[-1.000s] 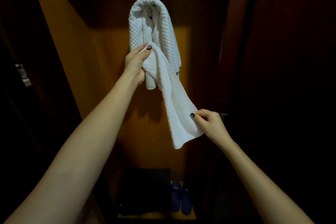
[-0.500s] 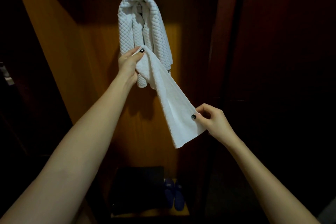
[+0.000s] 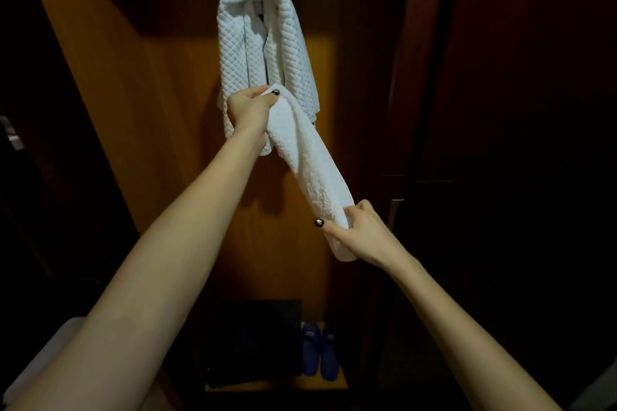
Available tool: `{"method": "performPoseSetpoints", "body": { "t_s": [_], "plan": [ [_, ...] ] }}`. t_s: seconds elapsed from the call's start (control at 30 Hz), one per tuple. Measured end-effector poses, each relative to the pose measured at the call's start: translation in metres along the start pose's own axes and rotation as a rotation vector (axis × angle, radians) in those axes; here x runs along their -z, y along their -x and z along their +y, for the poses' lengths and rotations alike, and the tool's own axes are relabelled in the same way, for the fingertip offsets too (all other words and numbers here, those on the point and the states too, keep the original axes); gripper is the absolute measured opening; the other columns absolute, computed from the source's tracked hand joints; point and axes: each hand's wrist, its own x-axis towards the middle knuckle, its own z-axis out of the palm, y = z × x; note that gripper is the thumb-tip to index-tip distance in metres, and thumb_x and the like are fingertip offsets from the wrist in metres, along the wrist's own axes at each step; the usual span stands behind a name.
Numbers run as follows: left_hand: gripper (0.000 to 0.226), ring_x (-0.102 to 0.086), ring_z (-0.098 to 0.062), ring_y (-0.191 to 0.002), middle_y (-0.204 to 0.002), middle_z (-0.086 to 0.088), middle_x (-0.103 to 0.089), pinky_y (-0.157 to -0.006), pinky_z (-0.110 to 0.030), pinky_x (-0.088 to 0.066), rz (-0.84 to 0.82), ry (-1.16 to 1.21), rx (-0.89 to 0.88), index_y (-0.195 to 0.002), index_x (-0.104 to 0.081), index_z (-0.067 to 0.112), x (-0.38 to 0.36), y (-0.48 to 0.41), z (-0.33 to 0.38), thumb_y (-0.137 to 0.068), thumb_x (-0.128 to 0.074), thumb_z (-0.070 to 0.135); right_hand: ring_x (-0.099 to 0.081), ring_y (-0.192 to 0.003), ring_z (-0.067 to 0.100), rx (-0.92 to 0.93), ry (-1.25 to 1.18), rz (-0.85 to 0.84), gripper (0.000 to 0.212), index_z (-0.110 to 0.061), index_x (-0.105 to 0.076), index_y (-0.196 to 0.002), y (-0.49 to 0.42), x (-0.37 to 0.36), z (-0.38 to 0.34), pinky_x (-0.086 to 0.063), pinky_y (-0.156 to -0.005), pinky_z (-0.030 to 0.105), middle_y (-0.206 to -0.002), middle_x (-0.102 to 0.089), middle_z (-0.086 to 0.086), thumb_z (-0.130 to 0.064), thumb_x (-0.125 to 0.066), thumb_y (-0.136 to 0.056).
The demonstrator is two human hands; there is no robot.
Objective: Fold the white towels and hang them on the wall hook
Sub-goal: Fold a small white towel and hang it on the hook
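Note:
A quilted white towel (image 3: 240, 53) hangs folded over the wall hook (image 3: 259, 5), which shows only as a small dark piece under the towel's top fold. In front of it a smaller plain white towel (image 3: 310, 160) stretches diagonally, bunched into a narrow roll. My left hand (image 3: 248, 108) grips its upper end, against the lower part of the hanging towel. My right hand (image 3: 362, 230) is closed around its lower end, down and to the right.
The hook is on a wooden panel (image 3: 187, 143) inside a dim wardrobe. A dark door with a metal handle (image 3: 395, 210) stands to the right. On the floor shelf below are a black box (image 3: 257, 340) and a pair of blue slippers (image 3: 319, 355).
The small towel was flat and held by its corners; now both hands have closed around it and gathered it into a narrow roll. The right hand wrapped fully around the lower end.

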Motion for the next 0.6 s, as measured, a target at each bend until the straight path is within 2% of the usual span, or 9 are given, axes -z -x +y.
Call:
{"method": "performPoseSetpoints", "body": {
  "t_s": [0.07, 0.17, 0.27, 0.3, 0.37, 0.43, 0.53, 0.57, 0.6],
  "plan": [
    [0.017, -0.068, -0.027, -0.096, -0.101, -0.016, -0.07, -0.087, -0.042, -0.056, 0.006, 0.007, 0.012, -0.092, -0.07, 0.006, 0.002, 0.0, 0.003, -0.078, -0.069, -0.004, -0.047, -0.074, 0.009, 0.005, 0.014, 0.027, 0.057, -0.022, -0.043, -0.07, -0.005, -0.005, -0.003, -0.033, -0.055, 0.023, -0.091, -0.037, -0.008, -0.079, -0.05, -0.072],
    [0.019, -0.069, -0.028, -0.093, -0.102, -0.018, -0.069, -0.083, -0.043, -0.057, -0.002, 0.051, 0.029, -0.095, -0.069, 0.007, 0.016, -0.002, 0.008, -0.079, -0.069, -0.004, -0.051, -0.076, 0.018, 0.038, -0.086, 0.181, 0.04, -0.006, -0.058, -0.07, -0.011, -0.001, 0.002, -0.037, -0.056, 0.028, -0.087, -0.047, -0.001, -0.043, -0.063, -0.086],
    [0.029, -0.071, -0.016, -0.075, -0.093, -0.011, -0.069, -0.062, -0.028, -0.059, -0.007, 0.095, 0.052, -0.107, -0.068, 0.003, 0.034, -0.006, 0.006, -0.079, -0.069, -0.004, -0.057, -0.08, 0.022, 0.054, -0.258, 0.234, 0.031, -0.001, -0.066, -0.077, -0.013, 0.017, 0.01, -0.045, -0.067, 0.035, -0.092, -0.057, 0.006, -0.03, -0.066, -0.089],
    [0.031, -0.07, -0.012, -0.067, -0.088, -0.009, -0.069, -0.055, -0.023, -0.055, -0.019, 0.119, 0.062, -0.11, -0.066, 0.002, 0.04, -0.006, 0.005, -0.08, -0.069, -0.004, -0.057, -0.078, 0.021, 0.059, -0.299, 0.229, 0.028, -0.004, -0.067, -0.078, -0.013, 0.025, 0.013, -0.046, -0.065, 0.032, -0.092, -0.058, 0.005, -0.03, -0.066, -0.09],
    [0.033, -0.069, -0.007, -0.062, -0.086, -0.006, -0.069, -0.05, -0.018, -0.051, -0.048, 0.116, 0.069, -0.113, -0.065, 0.003, 0.052, -0.009, 0.001, -0.081, -0.068, -0.002, -0.057, -0.067, 0.015, 0.059, -0.383, 0.194, 0.023, -0.011, -0.066, -0.077, -0.014, 0.042, 0.02, -0.044, -0.049, 0.017, -0.083, -0.06, -0.001, -0.029, -0.064, -0.091],
    [0.034, -0.07, -0.007, -0.07, -0.092, -0.006, -0.07, -0.056, -0.017, -0.052, -0.076, 0.065, 0.061, -0.114, -0.065, 0.006, 0.062, -0.012, -0.003, -0.081, -0.069, 0.001, -0.055, -0.059, 0.005, 0.07, -0.467, 0.163, 0.022, -0.017, -0.066, -0.072, -0.015, 0.058, 0.025, -0.038, -0.047, 0.011, -0.07, -0.06, -0.009, -0.026, -0.064, -0.092],
    [0.03, -0.064, -0.021, -0.105, -0.117, -0.015, -0.065, -0.093, -0.028, -0.051, -0.121, 0.023, 0.02, -0.109, -0.066, 0.011, 0.071, -0.015, -0.008, -0.082, -0.066, -0.001, -0.053, -0.056, 0.001, 0.092, -0.552, 0.182, 0.022, -0.008, -0.069, -0.071, -0.02, 0.082, 0.03, -0.038, -0.053, 0.014, -0.063, -0.06, -0.005, -0.022, -0.07, -0.087],
    [0.029, -0.062, -0.023, -0.107, -0.123, -0.017, -0.061, -0.094, -0.03, -0.05, -0.143, 0.007, -0.002, -0.106, -0.066, 0.014, 0.073, -0.013, -0.008, -0.083, -0.065, -0.002, -0.052, -0.058, 0.004, 0.098, -0.566, 0.191, 0.023, -0.004, -0.069, -0.073, -0.022, 0.089, 0.032, -0.038, -0.054, 0.016, -0.065, -0.06, -0.001, -0.023, -0.071, -0.086],
    [0.029, -0.062, -0.023, -0.104, -0.126, -0.018, -0.059, -0.089, -0.029, -0.052, -0.165, -0.012, -0.028, -0.104, -0.066, 0.018, 0.074, -0.011, -0.008, -0.083, -0.063, -0.003, -0.053, -0.059, 0.005, 0.107, -0.568, 0.185, 0.025, -0.002, -0.069, -0.075, -0.024, 0.096, 0.033, -0.038, -0.055, 0.017, -0.066, -0.06, 0.001, -0.024, -0.071, -0.087]
  ]
}}
